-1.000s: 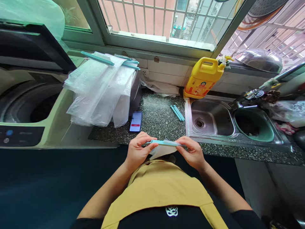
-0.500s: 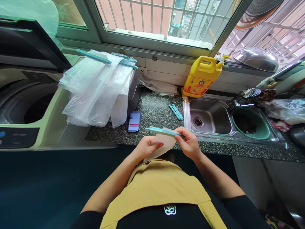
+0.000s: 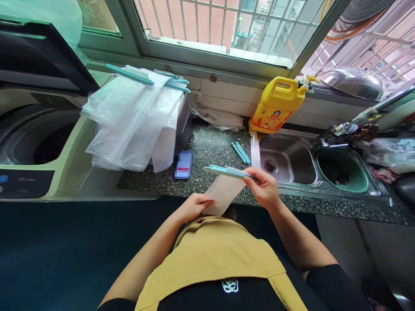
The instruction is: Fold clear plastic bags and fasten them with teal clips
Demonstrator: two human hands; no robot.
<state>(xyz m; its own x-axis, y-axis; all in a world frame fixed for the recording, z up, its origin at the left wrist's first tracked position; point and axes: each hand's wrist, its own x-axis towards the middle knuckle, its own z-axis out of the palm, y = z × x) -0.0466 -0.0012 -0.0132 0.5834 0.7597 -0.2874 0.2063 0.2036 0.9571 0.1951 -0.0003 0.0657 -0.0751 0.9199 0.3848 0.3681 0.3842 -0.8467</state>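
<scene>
A translucent plastic bag (image 3: 226, 193) hangs in front of me, its top edge in a long light-blue bag clip (image 3: 223, 170). My right hand (image 3: 265, 189) is closed around the right end of this clip. Lower down, the bag's left side is pinched by my left hand (image 3: 195, 207), thumb on top. Whether the clip is fully snapped closed I cannot tell. On the countertop beyond lie several loose blue bag clips (image 3: 241, 153). To the left is a pile of clear plastic bags (image 3: 138, 121) with blue clips along their tops.
A blurred blue packet (image 3: 183, 165) lies on the speckled countertop (image 3: 214, 147). On the right are a steel sink (image 3: 287, 155), a green basin (image 3: 343, 170) and a yellow jug (image 3: 277, 106). An open washing machine (image 3: 69, 166) stands at the left.
My hands have moved apart, the right one slightly up and right with the clip, the left one a little down and left. More of the bag shows, stretched between them.
</scene>
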